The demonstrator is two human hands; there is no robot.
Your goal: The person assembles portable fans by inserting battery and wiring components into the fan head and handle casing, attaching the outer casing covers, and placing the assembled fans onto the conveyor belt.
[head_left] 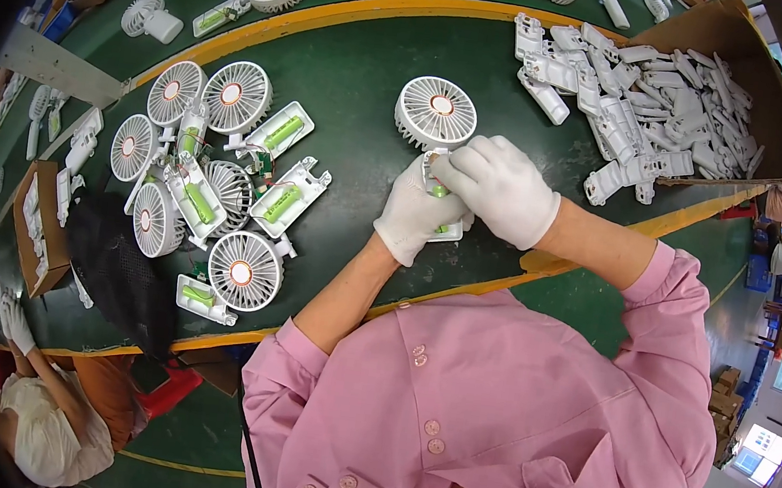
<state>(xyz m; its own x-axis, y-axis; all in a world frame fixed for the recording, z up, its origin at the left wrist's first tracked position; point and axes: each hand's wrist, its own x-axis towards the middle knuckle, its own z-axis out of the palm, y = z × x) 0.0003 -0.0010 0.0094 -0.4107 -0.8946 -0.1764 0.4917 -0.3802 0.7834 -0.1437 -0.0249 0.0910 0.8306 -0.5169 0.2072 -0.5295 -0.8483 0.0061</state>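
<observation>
I see one white handheld fan point(437, 114) in work at mid-table, its round grille facing up and its handle mostly hidden between two white-gloved hands. The left hand point(417, 210) is curled closed around that handle, though its thumb is hard to make out. The right hand point(503, 189) bends over from the other side with fingers bunched at the handle top; its fingertips are covered, so I cannot tell whether they pinch anything. Only slivers of a green battery cell show between the gloves. On the green table point(371, 78), left of the hands, I count six fan heads point(244, 271) in a cluster, one turned face-away, and at least five green cells point(282, 204) in open handle shells; overlaps may hide more. Right of the hands, one cardboard carton point(774, 114) spills white handle shells point(652, 110), too layered for me to count. One black mesh article point(119, 261) lies at left, its kind unclear. Past the yellow edge, more fans are cut by the dark rim. At lower left, one co-worker point(56, 432) is partly visible.
</observation>
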